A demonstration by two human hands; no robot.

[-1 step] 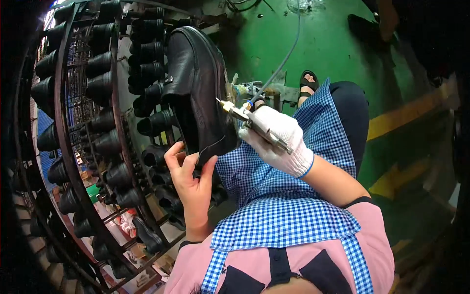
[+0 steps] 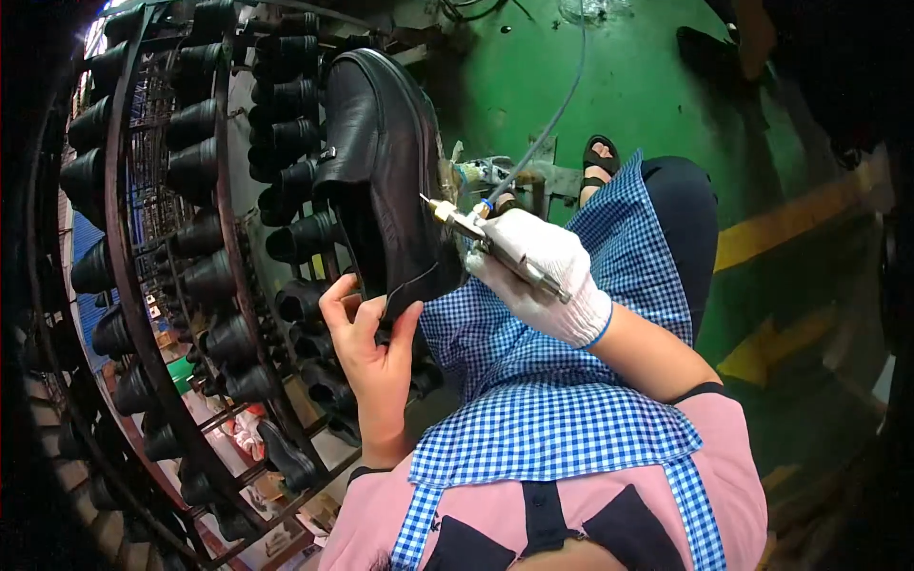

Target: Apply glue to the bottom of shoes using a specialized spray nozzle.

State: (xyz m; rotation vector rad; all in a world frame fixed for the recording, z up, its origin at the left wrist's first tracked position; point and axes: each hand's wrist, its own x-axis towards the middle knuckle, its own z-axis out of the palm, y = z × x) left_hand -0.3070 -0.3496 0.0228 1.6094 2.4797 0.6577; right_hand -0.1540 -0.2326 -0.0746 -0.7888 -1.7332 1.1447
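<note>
Black leather covers the shoe (image 2: 395,171), which is held up in front of the person, to the right of a rack (image 2: 121,190), its toe pointing away and its heel toward the body. The left hand (image 2: 374,357) is bare and its grip is narrow: thumb and fingers pinch the back edge of the shoe, at the heel end of the opening. A small metal ornament (image 2: 328,153) sits on the upper.

The right hand (image 2: 545,262) wears a white knitted glove (image 2: 590,316) with a blue edge at the wrist. Its grip is wrapped round a slim metal tool (image 2: 465,224), whose front is brass-coloured and whose thin tip (image 2: 426,197) points at the side of the shoe (whether it touches the leather, I cannot tell). A grey-blue hose (image 2: 562,108) joins the tool at a blue fitting and rises over the green floor (image 2: 638,81).

The rack is dark and carries many rows of black shoes (image 2: 193,167). A blue and white checked apron (image 2: 562,433) lies over a pink shirt (image 2: 719,443) and dark trousers (image 2: 681,224). Below, a foot in a black sandal (image 2: 600,164) rests on the floor. A yellow stripe (image 2: 804,228) crosses it at the right.
</note>
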